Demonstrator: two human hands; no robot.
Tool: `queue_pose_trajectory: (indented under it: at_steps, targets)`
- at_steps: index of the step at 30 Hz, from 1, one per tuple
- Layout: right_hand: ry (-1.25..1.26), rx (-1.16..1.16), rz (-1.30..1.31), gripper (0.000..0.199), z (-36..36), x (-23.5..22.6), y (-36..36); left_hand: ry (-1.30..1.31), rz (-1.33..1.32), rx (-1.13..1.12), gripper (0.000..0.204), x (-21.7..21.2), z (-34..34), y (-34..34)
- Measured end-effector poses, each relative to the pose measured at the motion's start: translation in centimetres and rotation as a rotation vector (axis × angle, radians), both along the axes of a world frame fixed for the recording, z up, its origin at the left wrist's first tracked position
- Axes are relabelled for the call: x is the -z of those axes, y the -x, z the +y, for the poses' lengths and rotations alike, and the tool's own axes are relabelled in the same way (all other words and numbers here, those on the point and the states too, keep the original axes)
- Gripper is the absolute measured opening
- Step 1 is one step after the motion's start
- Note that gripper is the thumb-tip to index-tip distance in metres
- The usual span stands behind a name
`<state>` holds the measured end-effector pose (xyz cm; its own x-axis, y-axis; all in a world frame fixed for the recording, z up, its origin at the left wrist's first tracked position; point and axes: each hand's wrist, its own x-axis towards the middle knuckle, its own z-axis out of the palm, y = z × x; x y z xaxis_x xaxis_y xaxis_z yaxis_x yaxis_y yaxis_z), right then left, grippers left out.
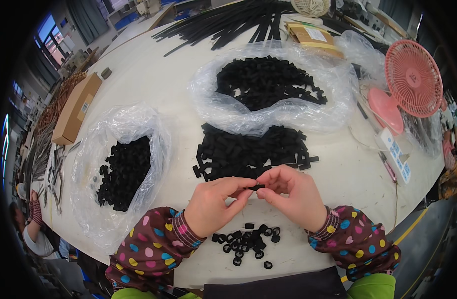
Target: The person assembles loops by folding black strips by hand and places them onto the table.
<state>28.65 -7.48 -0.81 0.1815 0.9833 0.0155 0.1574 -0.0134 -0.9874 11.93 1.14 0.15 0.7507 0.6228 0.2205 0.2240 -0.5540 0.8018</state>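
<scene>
Both hands, left (214,205) and right (291,195), pinch one small black piece (257,187) between clear plastic bags (120,164) and a brown carton (77,107).

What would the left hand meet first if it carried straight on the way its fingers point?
Probably the right hand: the left hand points rightward at it, both pinching one small black piece.

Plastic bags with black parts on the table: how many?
2. One clear bag lies at the left, holding a heap of small black parts; a larger clear bag lies at top centre, open around another heap. More crumpled plastic at the right may be further bags.
</scene>
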Motion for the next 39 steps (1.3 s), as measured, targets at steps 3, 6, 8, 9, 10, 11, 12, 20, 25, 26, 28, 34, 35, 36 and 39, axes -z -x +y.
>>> queue_pose_trajectory:
  at_steps: [3, 6, 8, 9, 10, 11, 12, 20, 25, 26, 28, 34, 35, 36, 39]
  targets:
    - [-0.034, 0.025, -0.094, 0.019, -0.2, -0.5, 0.3, -0.089, -0.005, -0.017, 0.019, 0.5, -0.3, 0.0]
    - [-0.018, 0.005, -0.132, 0.020, -0.3, -0.6, 0.6, -0.206, -0.014, -0.034, 0.018, 0.9, -0.4, -0.1]
    - [-0.015, -0.005, -0.129, 0.020, -0.5, -0.5, 0.7, -0.247, -0.015, -0.034, 0.018, 1.1, -0.3, -0.1]
    - [-0.014, -0.018, -0.126, 0.021, -0.5, -0.5, 0.7, -0.247, -0.036, -0.029, 0.018, 1.2, -0.3, -0.1]
    - [-0.014, -0.019, -0.125, 0.021, -0.6, -0.5, 0.7, -0.247, -0.055, -0.027, 0.018, 1.2, -0.3, -0.1]
    - [0.007, -0.030, -0.041, 0.022, -0.6, -0.4, 0.7, -0.248, -0.054, -0.028, 0.018, 1.1, -0.3, -0.1]
    - [0.027, -0.042, 0.043, 0.022, -0.6, -0.4, 0.7, -0.251, -0.052, -0.049, 0.017, 0.8, -0.3, -0.1]
    - [0.104, -0.101, 0.097, 0.018, -0.4, -0.7, 0.2, -0.478, -0.054, -0.054, 0.020, 1.2, 0.0, 0.1]
    - [0.080, -0.133, -0.090, 0.013, -0.3, -1.2, 0.0, -0.480, -0.092, 0.008, 0.021, 1.3, -0.1, 0.2]
    - [0.078, -0.151, -0.039, 0.012, -0.3, -1.2, 0.0, -0.480, -0.094, 0.010, 0.021, 1.3, -0.1, 0.2]
    - [0.074, -0.166, 0.013, 0.010, -0.3, -1.2, -0.2, 0.338, -0.174, 0.074, 0.018, 0.8, 0.0, 0.1]
    - [0.250, -0.303, 0.414, 0.008, -0.1, -1.3, -1.0, 1.306, -0.074, 0.219, 0.011, -0.4, 1.5, 0.5]
    - [0.197, -0.291, 0.340, 0.008, -0.2, -1.2, -0.9, 1.305, -0.074, 0.217, 0.011, -0.2, 1.5, 0.6]
    - [0.144, -0.279, 0.266, 0.008, -0.3, -1.1, -0.7, 1.285, -0.082, 0.251, 0.010, 0.1, 1.6, 0.7]
    - [-0.190, -0.071, -0.396, 0.011, -0.4, -1.2, -0.3, 1.136, -0.121, 0.268, 0.012, 0.5, 1.5, 0.6]
